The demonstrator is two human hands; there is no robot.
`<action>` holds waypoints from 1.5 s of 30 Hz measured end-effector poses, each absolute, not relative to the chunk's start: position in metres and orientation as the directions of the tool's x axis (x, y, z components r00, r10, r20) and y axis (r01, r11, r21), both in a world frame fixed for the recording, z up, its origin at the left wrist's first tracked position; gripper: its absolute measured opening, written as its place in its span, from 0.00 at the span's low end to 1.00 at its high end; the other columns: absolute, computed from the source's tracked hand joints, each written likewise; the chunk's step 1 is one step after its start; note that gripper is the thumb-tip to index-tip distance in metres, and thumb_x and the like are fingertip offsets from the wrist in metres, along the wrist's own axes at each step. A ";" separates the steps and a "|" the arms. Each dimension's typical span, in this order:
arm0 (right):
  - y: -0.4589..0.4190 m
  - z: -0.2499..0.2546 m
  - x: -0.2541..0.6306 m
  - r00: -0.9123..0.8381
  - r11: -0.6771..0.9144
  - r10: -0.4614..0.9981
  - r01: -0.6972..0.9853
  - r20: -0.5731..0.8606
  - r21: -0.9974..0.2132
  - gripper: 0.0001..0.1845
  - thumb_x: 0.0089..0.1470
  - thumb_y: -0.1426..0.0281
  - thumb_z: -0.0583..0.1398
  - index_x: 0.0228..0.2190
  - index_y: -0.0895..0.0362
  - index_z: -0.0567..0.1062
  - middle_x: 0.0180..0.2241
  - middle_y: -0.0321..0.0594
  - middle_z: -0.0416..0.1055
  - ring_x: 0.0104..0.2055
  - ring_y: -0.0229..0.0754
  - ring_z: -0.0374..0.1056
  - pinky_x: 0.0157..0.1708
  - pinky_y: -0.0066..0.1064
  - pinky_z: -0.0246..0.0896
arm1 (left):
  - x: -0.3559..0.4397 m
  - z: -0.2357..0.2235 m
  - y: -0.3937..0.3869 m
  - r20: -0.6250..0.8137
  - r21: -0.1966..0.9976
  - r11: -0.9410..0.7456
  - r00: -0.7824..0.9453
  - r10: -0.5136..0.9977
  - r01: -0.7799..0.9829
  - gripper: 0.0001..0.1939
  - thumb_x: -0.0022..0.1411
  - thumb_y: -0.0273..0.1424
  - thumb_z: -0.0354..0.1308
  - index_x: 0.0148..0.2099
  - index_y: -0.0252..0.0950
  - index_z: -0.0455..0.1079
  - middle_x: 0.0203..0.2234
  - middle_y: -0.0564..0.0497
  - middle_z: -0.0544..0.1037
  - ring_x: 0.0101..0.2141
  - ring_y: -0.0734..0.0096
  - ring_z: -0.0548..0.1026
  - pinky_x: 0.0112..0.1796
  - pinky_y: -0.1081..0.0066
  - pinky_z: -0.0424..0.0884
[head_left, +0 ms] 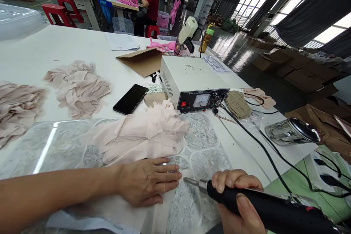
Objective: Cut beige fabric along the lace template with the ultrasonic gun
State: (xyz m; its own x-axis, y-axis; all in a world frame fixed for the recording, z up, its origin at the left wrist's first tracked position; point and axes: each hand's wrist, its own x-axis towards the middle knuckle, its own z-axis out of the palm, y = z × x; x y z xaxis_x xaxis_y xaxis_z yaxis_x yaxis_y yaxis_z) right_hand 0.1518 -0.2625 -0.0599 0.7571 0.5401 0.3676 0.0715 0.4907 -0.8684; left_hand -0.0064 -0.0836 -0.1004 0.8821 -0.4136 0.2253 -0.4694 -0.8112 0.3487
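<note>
My left hand (149,181) lies flat, palm down with its fingers stretched out, on pale pink fabric (117,210) at the near edge of the table. Part of that fabric is hidden beneath the hand and forearm. In my right hand (238,190) is a thick black handheld ultrasonic welder (268,204), fingers wrapped round its grip. Its narrow metal tip points left, close to my left fingertips, at the fabric's edge. Just beyond my left hand, a heap of pale pink fabric strips (145,131) rests on a clear, grey-patterned mat (203,161).
A white control box (192,76) with a dial stands behind the heap; black cables run from it to the right. Around it are a phone (130,98), cardboard (142,60), a lidded glass jar (290,131) and two more fabric heaps (79,87). Several people are in the background.
</note>
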 end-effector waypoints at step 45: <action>-0.287 -0.063 0.153 0.726 0.461 0.584 0.071 0.363 -0.884 0.03 0.53 0.71 0.58 0.33 0.55 0.71 0.28 0.35 0.65 0.26 0.38 0.66 0.29 0.38 0.65 | -0.085 -0.057 -0.124 0.176 0.136 -0.946 0.947 -0.270 -0.295 0.16 0.69 0.23 0.46 0.54 0.29 0.70 0.55 0.42 0.72 0.59 0.58 0.65 0.62 0.55 0.55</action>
State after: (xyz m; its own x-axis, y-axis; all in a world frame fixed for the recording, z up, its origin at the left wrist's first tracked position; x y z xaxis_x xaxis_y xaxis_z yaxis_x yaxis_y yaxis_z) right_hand 0.1527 -0.2870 -0.0634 0.7262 0.5839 0.3629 0.0709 0.4615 -0.8843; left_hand -0.0847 -0.1239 -0.0566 0.9466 -0.2701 0.1763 -0.2952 -0.9457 0.1360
